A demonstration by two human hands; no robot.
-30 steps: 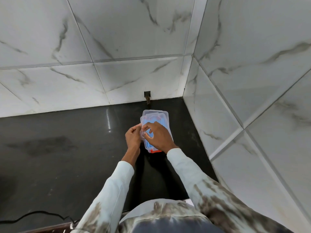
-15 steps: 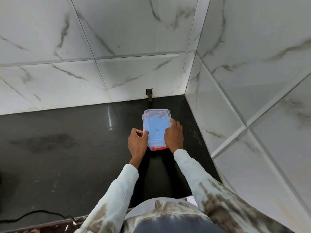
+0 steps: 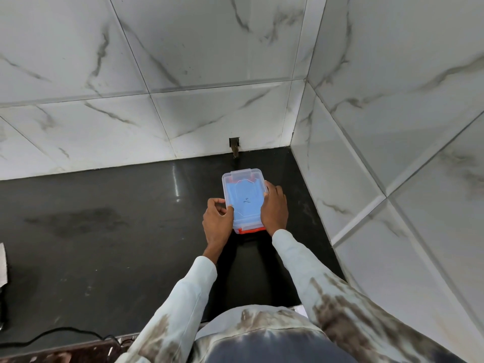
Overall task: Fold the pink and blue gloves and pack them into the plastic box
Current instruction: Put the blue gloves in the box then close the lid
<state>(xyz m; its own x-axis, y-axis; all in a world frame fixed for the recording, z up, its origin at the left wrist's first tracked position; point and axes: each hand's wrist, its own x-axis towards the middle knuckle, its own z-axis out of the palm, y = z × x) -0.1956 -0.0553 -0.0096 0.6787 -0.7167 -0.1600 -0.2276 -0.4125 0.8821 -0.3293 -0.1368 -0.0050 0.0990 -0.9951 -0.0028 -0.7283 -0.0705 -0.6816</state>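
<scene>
Plastic box [image 3: 245,203]: one, clear, lid [image 3: 243,191] seated on top, lying on the black desk [image 3: 104,231] near the back right corner where the tiled walls meet. Blue shows through the lid, most likely the blue glove [image 3: 242,205] folded inside. One orange-red clasp [image 3: 250,230] shows at the near end; a clear one sits at the far end. Pink glove: none visible; it may lie under the blue, cannot tell.

Left hand [image 3: 217,221]: at the box's left edge, fingers curled, thumb and fingertips pinching the lid rim. Right hand [image 3: 273,208]: lies along the right side, fingers wrapped against the wall and lid edge, holding the box steady. Both grips pressed onto the box, one from each side.

Step in hand, by my reading: packing looks done, closing the box is under way. The lid looks level, but whether it is fully snapped down cannot be told.

Next move likely calls for pressing the lid rim evenly all round, then snapping the near clasp down while one hand keeps the box from sliding on the glossy surface.

Count: one box, one lid, two clasps, one blue glove seen, two hands. Farther out: one dark cable [image 3: 52,335] at the desk's near left edge, one small notch [image 3: 234,145] at the wall base behind the box.
</scene>
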